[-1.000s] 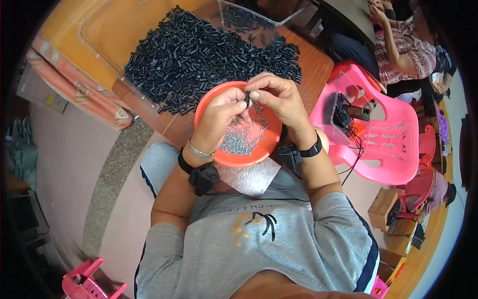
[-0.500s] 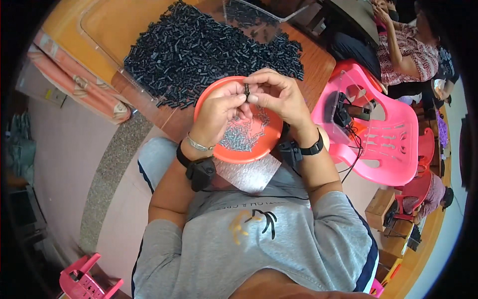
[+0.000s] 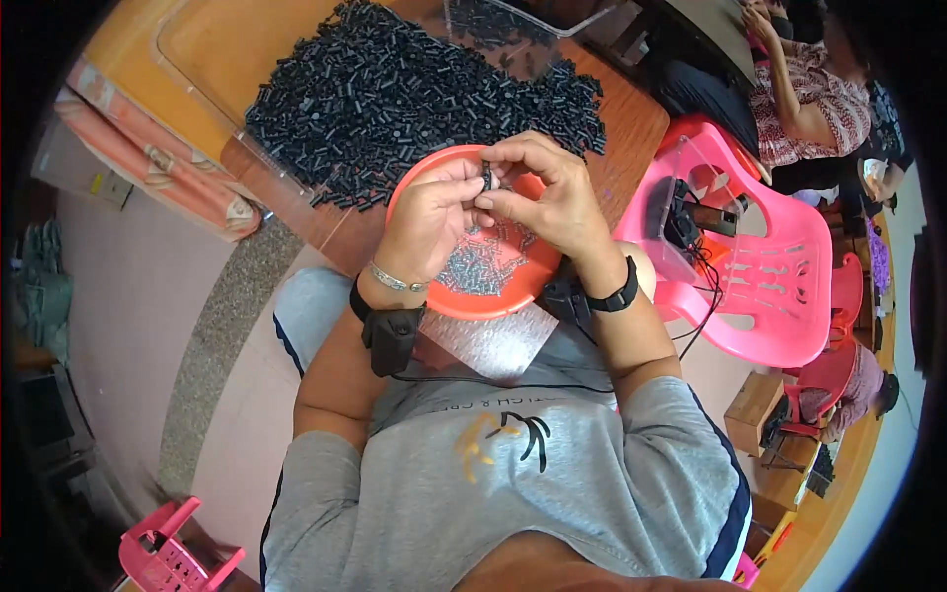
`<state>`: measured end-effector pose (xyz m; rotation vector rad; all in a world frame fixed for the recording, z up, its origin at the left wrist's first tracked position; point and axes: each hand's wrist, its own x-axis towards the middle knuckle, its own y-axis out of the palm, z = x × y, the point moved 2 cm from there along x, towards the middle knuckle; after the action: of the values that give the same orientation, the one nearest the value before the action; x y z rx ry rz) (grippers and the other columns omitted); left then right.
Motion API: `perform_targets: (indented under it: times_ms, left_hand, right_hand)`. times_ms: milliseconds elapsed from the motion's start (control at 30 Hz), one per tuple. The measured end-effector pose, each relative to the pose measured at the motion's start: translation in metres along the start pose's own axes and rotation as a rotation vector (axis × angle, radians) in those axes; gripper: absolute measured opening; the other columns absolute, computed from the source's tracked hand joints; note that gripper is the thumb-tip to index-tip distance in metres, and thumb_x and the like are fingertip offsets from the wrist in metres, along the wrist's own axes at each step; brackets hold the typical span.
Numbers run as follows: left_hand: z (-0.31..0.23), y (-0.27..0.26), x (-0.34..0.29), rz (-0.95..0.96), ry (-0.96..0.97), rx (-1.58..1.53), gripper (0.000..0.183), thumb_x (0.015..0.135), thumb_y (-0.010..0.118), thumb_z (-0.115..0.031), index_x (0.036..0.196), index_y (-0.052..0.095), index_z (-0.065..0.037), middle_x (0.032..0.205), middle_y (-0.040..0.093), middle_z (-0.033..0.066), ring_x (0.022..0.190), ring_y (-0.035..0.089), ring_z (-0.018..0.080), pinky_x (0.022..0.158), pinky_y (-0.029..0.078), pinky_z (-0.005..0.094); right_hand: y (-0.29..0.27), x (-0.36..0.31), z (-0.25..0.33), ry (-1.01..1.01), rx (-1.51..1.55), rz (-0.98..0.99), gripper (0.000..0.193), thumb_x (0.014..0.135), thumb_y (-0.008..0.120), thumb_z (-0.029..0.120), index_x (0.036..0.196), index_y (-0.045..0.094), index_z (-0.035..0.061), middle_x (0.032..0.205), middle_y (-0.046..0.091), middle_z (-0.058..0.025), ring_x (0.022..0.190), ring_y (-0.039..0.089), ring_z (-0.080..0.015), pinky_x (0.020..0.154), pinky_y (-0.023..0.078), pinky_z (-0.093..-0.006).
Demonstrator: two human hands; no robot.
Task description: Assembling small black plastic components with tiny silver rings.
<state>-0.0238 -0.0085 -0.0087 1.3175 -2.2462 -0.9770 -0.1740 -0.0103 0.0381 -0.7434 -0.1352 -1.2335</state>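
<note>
Over a round orange-red basin (image 3: 538, 271), both my hands meet at a small black cylindrical part (image 3: 486, 175). My left hand (image 3: 434, 219) pinches it between thumb and fingertips. Thumb and index finger of my right hand (image 3: 552, 197) close on the same part from the other side. The fingers cover most of it, so its exact shape is hidden. Below the hands, many small silvery metal pieces (image 3: 478, 268), like screws or pins, lie in the basin. Just beyond it is a large heap of small black cylindrical parts (image 3: 395, 99).
The heap lies on a wooden table (image 3: 631, 128), partly inside a clear plastic tray (image 3: 202, 94). To the right, a pink plastic chair (image 3: 779, 286) carries a clear box with dark devices and cables. Another person (image 3: 804, 109) sits at the far right.
Both hands stay together above the basin. The black part has turned slightly between the fingertips, and the left wrist has rotated a little.
</note>
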Motion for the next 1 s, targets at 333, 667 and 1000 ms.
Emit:
perform_targets:
  times_ms: [333, 667, 1000]
  left_hand:
    - [-0.004, 0.007, -0.004, -0.037, 0.067, 0.203, 0.013, 0.089, 0.047, -0.012, 0.093, 0.056, -0.003, 0.087, 0.056, 0.0013, 0.078, 0.053, 0.009, 0.072, 0.044, 0.0252]
    - [-0.005, 0.018, -0.003, -0.117, 0.106, 0.189, 0.015, 0.09, 0.045, -0.013, 0.092, 0.056, -0.003, 0.083, 0.056, 0.0008, 0.074, 0.052, 0.0078, 0.069, 0.042, 0.0233]
    - [-0.003, 0.012, -0.003, -0.084, 0.186, 0.3, 0.025, 0.089, 0.044, -0.011, 0.106, 0.054, 0.004, 0.085, 0.053, 0.0023, 0.078, 0.049, 0.0082, 0.071, 0.041, 0.0229]
  right_hand:
    - [0.0, -0.001, -0.002, 0.027, 0.017, -0.012, 0.033, 0.067, 0.076, 0.004, 0.097, 0.064, 0.0004, 0.092, 0.061, -0.0067, 0.081, 0.059, -0.015, 0.074, 0.049, -0.0273]
    - [-0.001, -0.001, 0.002, -0.046, -0.036, -0.007, 0.034, 0.066, 0.078, 0.008, 0.097, 0.066, 0.0024, 0.095, 0.063, -0.0084, 0.087, 0.061, -0.0194, 0.077, 0.048, -0.0299]
    - [0.002, 0.0, 0.009, -0.137, -0.177, -0.032, 0.038, 0.065, 0.078, 0.012, 0.099, 0.065, 0.0033, 0.095, 0.064, -0.0105, 0.088, 0.061, -0.0238, 0.078, 0.049, -0.0335]
